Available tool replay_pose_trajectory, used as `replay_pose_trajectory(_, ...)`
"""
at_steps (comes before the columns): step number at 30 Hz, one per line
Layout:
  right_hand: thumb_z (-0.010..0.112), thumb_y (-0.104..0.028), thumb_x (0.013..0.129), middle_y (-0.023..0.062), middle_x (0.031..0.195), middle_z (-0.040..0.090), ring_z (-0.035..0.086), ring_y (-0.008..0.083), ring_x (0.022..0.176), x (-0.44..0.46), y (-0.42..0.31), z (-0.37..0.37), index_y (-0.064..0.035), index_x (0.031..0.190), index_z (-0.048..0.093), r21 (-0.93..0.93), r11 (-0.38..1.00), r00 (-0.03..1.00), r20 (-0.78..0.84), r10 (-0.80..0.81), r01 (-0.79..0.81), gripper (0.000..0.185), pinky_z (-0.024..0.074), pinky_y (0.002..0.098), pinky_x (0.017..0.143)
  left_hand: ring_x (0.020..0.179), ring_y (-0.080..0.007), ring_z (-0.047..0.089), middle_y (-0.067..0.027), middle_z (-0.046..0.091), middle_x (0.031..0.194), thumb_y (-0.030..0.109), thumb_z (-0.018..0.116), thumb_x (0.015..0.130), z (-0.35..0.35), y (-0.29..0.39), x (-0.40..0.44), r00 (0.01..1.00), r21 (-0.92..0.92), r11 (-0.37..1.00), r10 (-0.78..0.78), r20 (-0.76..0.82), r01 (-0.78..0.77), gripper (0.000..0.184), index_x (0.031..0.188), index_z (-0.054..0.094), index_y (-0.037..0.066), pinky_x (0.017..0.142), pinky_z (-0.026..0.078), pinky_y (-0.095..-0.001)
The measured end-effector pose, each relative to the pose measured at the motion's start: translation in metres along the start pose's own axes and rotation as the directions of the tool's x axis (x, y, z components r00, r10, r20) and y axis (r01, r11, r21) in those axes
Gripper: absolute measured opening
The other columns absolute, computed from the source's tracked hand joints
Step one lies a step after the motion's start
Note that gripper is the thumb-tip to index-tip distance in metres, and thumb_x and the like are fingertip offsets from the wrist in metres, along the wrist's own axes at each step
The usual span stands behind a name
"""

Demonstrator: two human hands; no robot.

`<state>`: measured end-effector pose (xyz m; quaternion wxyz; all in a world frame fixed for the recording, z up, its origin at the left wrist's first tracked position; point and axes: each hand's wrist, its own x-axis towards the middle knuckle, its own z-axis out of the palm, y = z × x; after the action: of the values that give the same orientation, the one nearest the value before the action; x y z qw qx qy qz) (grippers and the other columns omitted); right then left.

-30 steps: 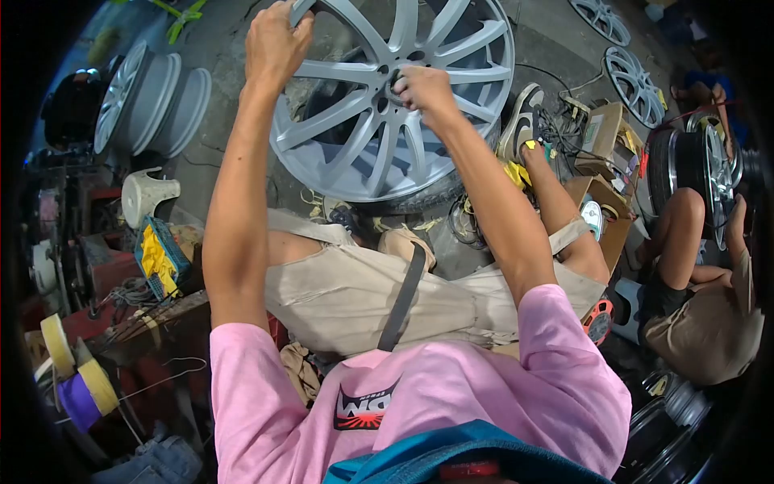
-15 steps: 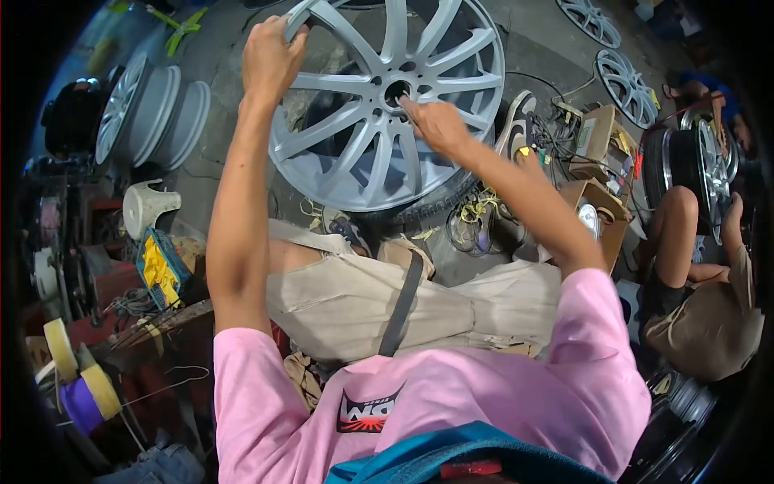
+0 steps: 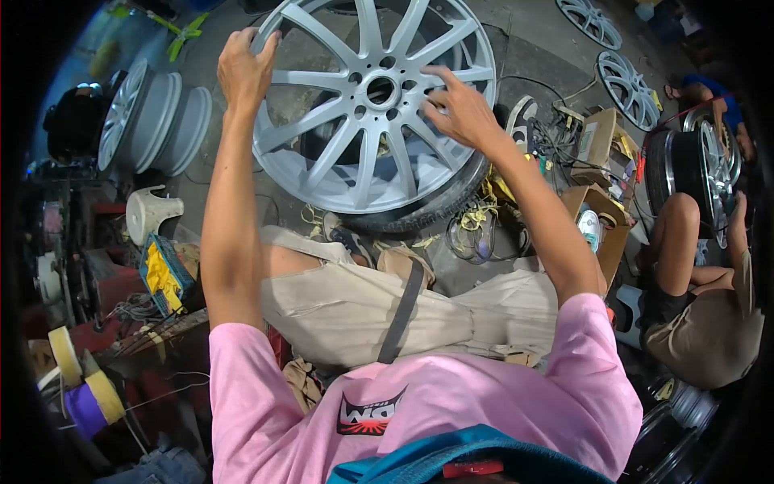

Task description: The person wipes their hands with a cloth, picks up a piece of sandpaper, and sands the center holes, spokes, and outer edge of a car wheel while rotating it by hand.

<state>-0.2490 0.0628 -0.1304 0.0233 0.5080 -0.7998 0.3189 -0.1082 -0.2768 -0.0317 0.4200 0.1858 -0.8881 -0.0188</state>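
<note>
A large grey multi-spoke alloy wheel (image 3: pixel 367 153) lies face up in front of me, resting on a black tire (image 3: pixel 411 219). My left hand (image 3: pixel 248 68) grips its outer edge at the upper left, thumb and fingers around the lip. Over the spokes on the right side is my right hand (image 3: pixel 461 109), holding nothing. Its fingers are bent but apart, close to the wheel's centre hole; whether they touch the spokes I cannot tell.
Several grey wheels (image 3: pixel 165 121) stand at the left near a white stool (image 3: pixel 153 214) and a blue basket (image 3: pixel 167 274). To the right are cables, cardboard boxes (image 3: pixel 595 145) and a seated person (image 3: pixel 705 323) beside another wheel. More wheels (image 3: pixel 627 90) lie at the upper right.
My right hand has left the centre hole and moved right, its fingers spreading. The wheel has shifted a little left, with my left hand still on its edge.
</note>
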Motion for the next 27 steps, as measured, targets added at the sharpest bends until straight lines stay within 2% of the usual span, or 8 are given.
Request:
replay_pose_trajectory(2, 0.065, -0.026, 0.09, 0.0144, 0.138, 0.06, 0.072, 0.0371, 0.095, 0.034, 0.003, 0.003, -0.0044, 0.09, 0.08, -0.117, 0.985, 0.992, -0.026, -0.127, 0.123, 0.027, 0.0571, 0.0467, 0.087, 0.089, -0.0378, 0.068, -0.0133, 0.071, 0.097, 0.045, 0.076, 0.088, -0.003, -0.002, -0.002, 1.0, -0.024, 1.0, 0.007, -0.03, -0.008, 0.043, 0.103, 0.076, 0.006, 0.078, 0.053, -0.0469)
replay_pose_trajectory(5, 0.065, -0.029, 0.085, 0.017, 0.141, 0.058, 0.072, 0.0388, 0.096, 0.067, 0.004, 0.017, -0.0036, 0.087, 0.08, -0.266, 0.964, 0.981, 0.189, 0.041, 0.011, 0.03, 0.057, 0.0472, 0.091, 0.087, -0.038, 0.068, -0.0141, 0.069, 0.095, 0.048, 0.076, 0.088, -0.008, 0.002, -0.005, 1.0, -0.031, 0.999, -0.015, -0.012, 0.015, 0.045, 0.103, 0.076, 0.005, 0.076, 0.053, -0.047)
replay_pose_trajectory(11, 0.067, -0.039, 0.084, 0.022, 0.131, 0.064, 0.071, 0.0408, 0.101, 0.065, 0.02, 0.039, -0.0016, 0.088, 0.079, -0.127, 0.99, 0.998, 0.002, -0.055, 0.055, 0.04, 0.0553, 0.0477, 0.096, 0.09, -0.0372, 0.069, -0.0155, 0.071, 0.094, 0.052, 0.071, 0.091, 0.0, -0.009, 0.002, 0.999, -0.055, 0.998, -0.032, 0.019, 0.033, 0.05, 0.108, 0.077, 0.006, 0.077, 0.053, -0.046)
replay_pose_trajectory(16, 0.064, -0.035, 0.092, 0.0253, 0.095, 0.071, 0.067, 0.0417, 0.079, 0.039, -0.007, 0.003, 0.0027, 0.091, 0.074, 0.085, 0.983, 0.939, 0.321, 0.126, -0.161, 0.039, 0.0535, 0.0462, 0.075, 0.076, -0.0236, 0.065, -0.0137, 0.07, 0.084, 0.053, 0.067, 0.097, -0.004, -0.03, -0.007, 0.992, -0.158, 0.98, -0.119, 0.039, 0.124, 0.052, 0.103, 0.076, 0.002, 0.077, 0.05, -0.0356)
replay_pose_trajectory(18, 0.056, -0.036, 0.096, 0.0211, 0.084, 0.071, 0.069, 0.0389, 0.081, -0.002, 0.006, 0.014, -0.0011, 0.092, 0.075, 0.224, 0.972, 0.992, 0.113, 0.049, -0.073, 0.04, 0.0533, 0.0439, 0.075, 0.08, -0.031, 0.065, -0.0175, 0.069, 0.088, 0.039, 0.069, 0.095, -0.014, -0.011, -0.003, 0.987, -0.139, 0.977, -0.156, 0.048, 0.161, 0.039, 0.1, 0.074, 0.0, 0.077, 0.05, -0.0406)
replay_pose_trajectory(19, 0.055, -0.033, 0.097, 0.0215, 0.083, 0.07, 0.069, 0.0389, 0.079, -0.025, 0.011, 0.02, -0.0012, 0.095, 0.075, 0.277, 0.95, 0.987, 0.114, 0.114, -0.142, 0.038, 0.053, 0.0434, 0.075, 0.085, -0.0385, 0.065, -0.0214, 0.068, 0.093, 0.024, 0.07, 0.093, -0.017, -0.006, -0.005, 0.982, -0.125, 0.974, -0.183, 0.053, 0.188, 0.027, 0.098, 0.072, -0.002, 0.076, 0.049, -0.0456)
replay_pose_trajectory(22, 0.057, -0.027, 0.099, 0.021, 0.079, 0.069, 0.068, 0.0397, 0.075, -0.1, 0.016, 0.031, -0.0012, 0.095, 0.075, 0.288, 0.876, 0.91, 0.27, 0.315, -0.388, 0.032, 0.0528, 0.0425, 0.075, 0.078, -0.037, 0.064, -0.0201, 0.068, 0.087, 0.025, 0.067, 0.097, -0.002, -0.025, -0.005, 0.995, -0.128, 0.988, -0.092, -0.039, 0.086, 0.027, 0.095, 0.073, -0.002, 0.073, 0.049, -0.042)
replay_pose_trajectory(27, 0.066, -0.02, 0.089, 0.0196, 0.124, 0.066, 0.068, 0.0351, 0.099, -0.163, -0.021, 0.055, -0.0006, 0.087, 0.075, 0.152, 0.977, 0.963, 0.245, 0.109, -0.149, 0.021, 0.0555, 0.0442, 0.084, 0.082, -0.0368, 0.066, -0.0202, 0.069, 0.091, 0.025, 0.067, 0.097, 0.007, -0.031, -0.006, 0.994, -0.174, 0.98, -0.107, -0.034, 0.099, 0.027, 0.1, 0.073, -0.001, 0.076, 0.05, -0.0412)
